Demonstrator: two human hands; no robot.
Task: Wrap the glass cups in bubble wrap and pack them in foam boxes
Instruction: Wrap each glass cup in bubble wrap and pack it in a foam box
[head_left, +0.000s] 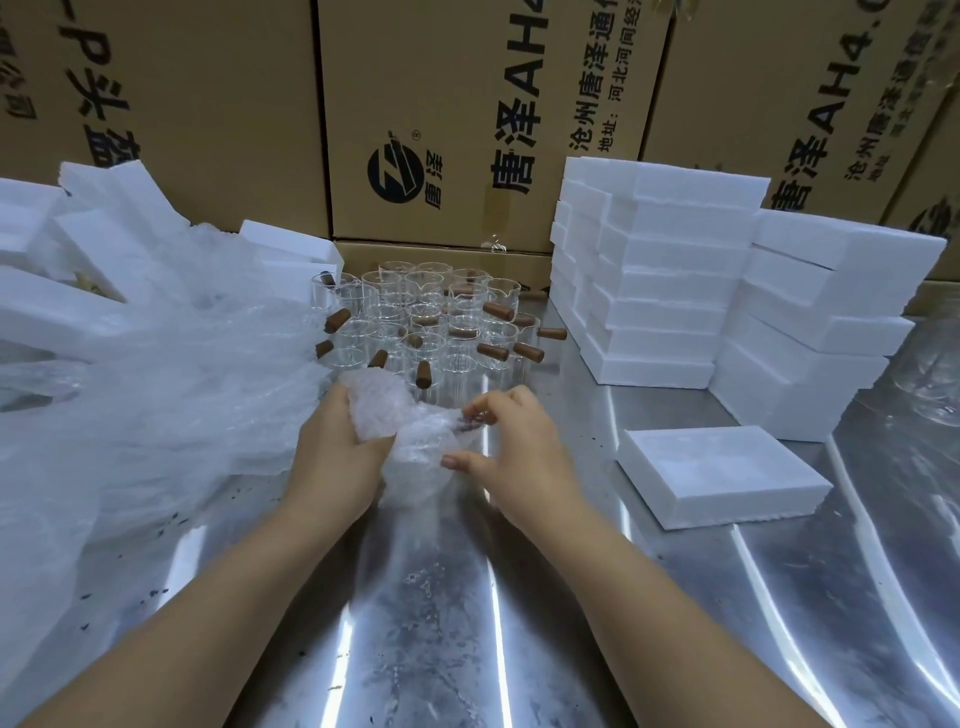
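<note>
A bundle of bubble wrap (410, 441) with a glass cup inside sits between my hands, just above the steel table (415, 597). My left hand (332, 452) grips the bundle from the left. My right hand (511, 441) pinches the wrap at its right side, where a dark handle shows through. Behind the bundle stand several bare glass cups (426, 322) with brown wooden handles. One shallow foam box (722, 475) lies to the right.
Stacks of white foam boxes (670, 280) rise at the back right. A loose heap of bubble wrap (156, 395) and foam pieces (78, 249) covers the left side. Cardboard cartons (441, 130) wall off the back.
</note>
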